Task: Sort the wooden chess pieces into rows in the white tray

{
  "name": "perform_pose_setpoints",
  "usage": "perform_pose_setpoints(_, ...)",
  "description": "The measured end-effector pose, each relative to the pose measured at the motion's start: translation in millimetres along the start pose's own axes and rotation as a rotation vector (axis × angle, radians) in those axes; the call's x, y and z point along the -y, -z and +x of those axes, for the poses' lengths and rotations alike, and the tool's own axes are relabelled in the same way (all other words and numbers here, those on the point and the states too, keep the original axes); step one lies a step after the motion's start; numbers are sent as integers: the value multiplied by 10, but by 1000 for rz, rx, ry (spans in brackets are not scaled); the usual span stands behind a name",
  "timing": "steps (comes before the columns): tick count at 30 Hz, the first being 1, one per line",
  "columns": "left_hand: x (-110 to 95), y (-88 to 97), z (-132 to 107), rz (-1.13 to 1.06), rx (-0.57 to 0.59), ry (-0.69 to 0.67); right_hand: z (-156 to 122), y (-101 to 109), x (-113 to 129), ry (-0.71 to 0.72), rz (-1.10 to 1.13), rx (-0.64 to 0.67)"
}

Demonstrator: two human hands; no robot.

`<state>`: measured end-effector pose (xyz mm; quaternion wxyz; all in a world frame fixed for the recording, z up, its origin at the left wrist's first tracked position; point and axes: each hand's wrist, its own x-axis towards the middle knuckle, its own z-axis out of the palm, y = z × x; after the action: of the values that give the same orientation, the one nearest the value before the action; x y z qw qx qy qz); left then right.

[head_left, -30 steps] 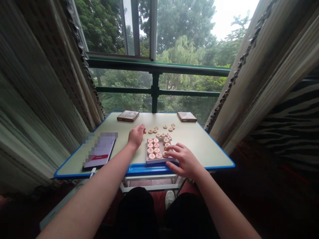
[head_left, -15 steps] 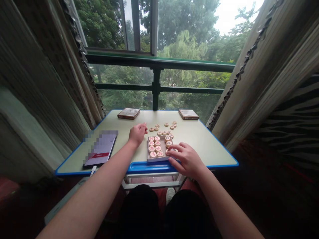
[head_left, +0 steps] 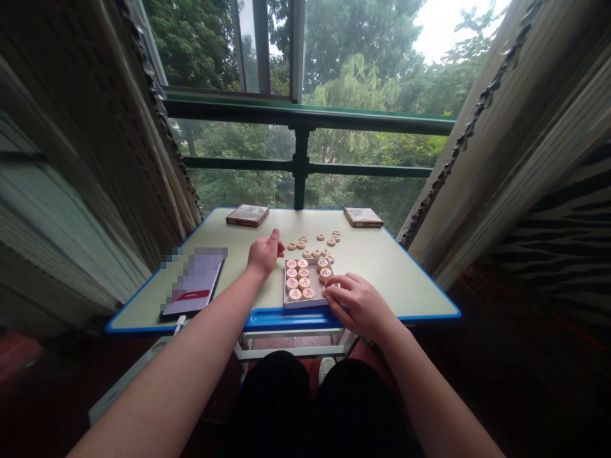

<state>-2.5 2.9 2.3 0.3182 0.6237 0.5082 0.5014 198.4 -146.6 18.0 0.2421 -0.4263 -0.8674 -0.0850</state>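
A shallow white box (head_left: 311,305) near the front edge of the table holds round wooden Chinese chess pieces. Two columns on its left carry red characters, such as one red piece (head_left: 308,293). Along its right side sit dark-lettered pieces, including one dark-lettered piece (head_left: 325,274). My right hand (head_left: 360,303) is at the box's right wall, thumb and fingers pinched on a chess piece that they mostly cover. Just left of the box, my left hand (head_left: 265,256) rests closed, fingers curled and thumb raised, with nothing visible in it.
Loose chess pieces (head_left: 316,253) lie behind the box. Two flat brown boxes (head_left: 247,215) (head_left: 363,217) stand at the far corners. A tablet (head_left: 198,280) with a white cable plug (head_left: 180,323) lies at the left. The table (head_left: 405,286) has a blue rim; a window and railing rise behind.
My right thumb and fingers have drawn closer together over the piece at the box's right side. My left hand stays beside the box, its thumb slightly more upright. The view has shifted slightly.
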Motion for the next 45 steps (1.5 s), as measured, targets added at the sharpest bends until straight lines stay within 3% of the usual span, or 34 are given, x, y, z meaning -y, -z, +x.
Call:
perform_pose_setpoints(15, -5, -1, -2, -3, 14, 7, -47, 24, 26, -3, -3, -110)
perform_pose_setpoints(45, 41, -4, 12, -26, 2, 15, -25, 8, 26, -88, -55, -25)
